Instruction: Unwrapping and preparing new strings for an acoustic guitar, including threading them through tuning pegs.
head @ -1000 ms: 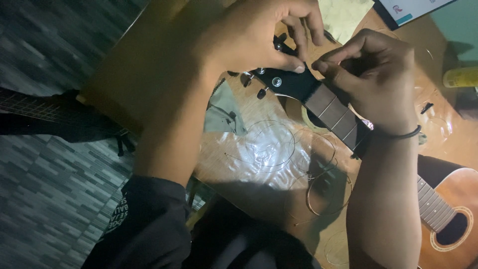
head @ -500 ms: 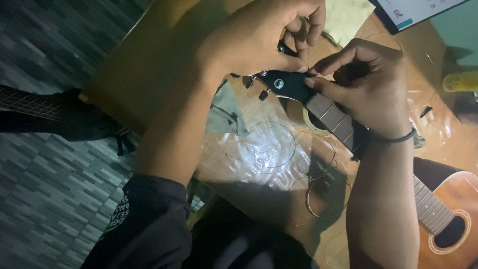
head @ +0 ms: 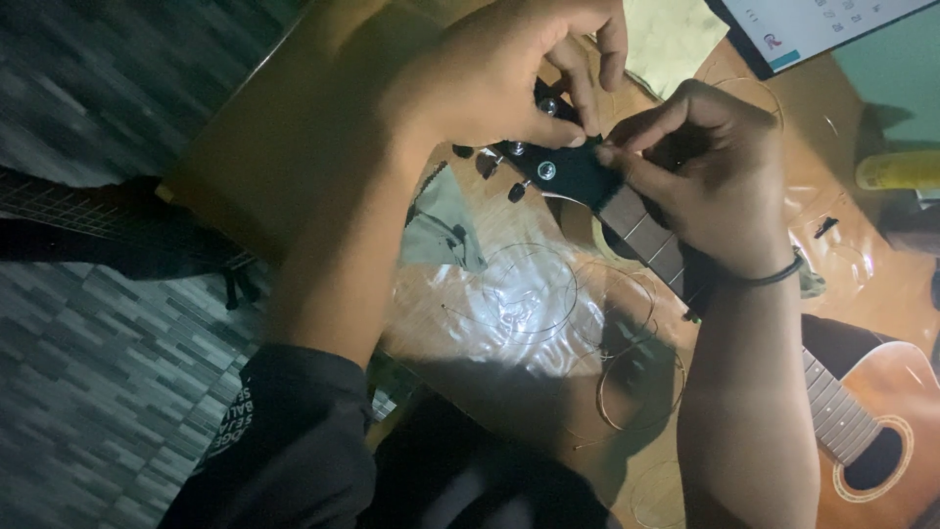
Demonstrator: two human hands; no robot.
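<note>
Left of headstock: bare bench (head: 294,147) is lying open.
Below headstock: coiled strings (head: 548,294) and plastic wrapper (head: 441,225) are cluttering the way.
Right: guitar neck (head: 651,240), yellow bottle (head: 896,168) and tablet (head: 832,24) are crowding the bench.

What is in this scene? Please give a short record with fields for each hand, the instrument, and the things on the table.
left hand: left hand pinches at the top of the black headstock
right hand: right hand grips the guitar neck just below the headstock; a dark band sits on the wrist
instrument: acoustic guitar, orange-brown body, lying across the table
table: brown table with coiled strings on a clear plastic sheet
far edge: yellow object, tablet screen
</note>
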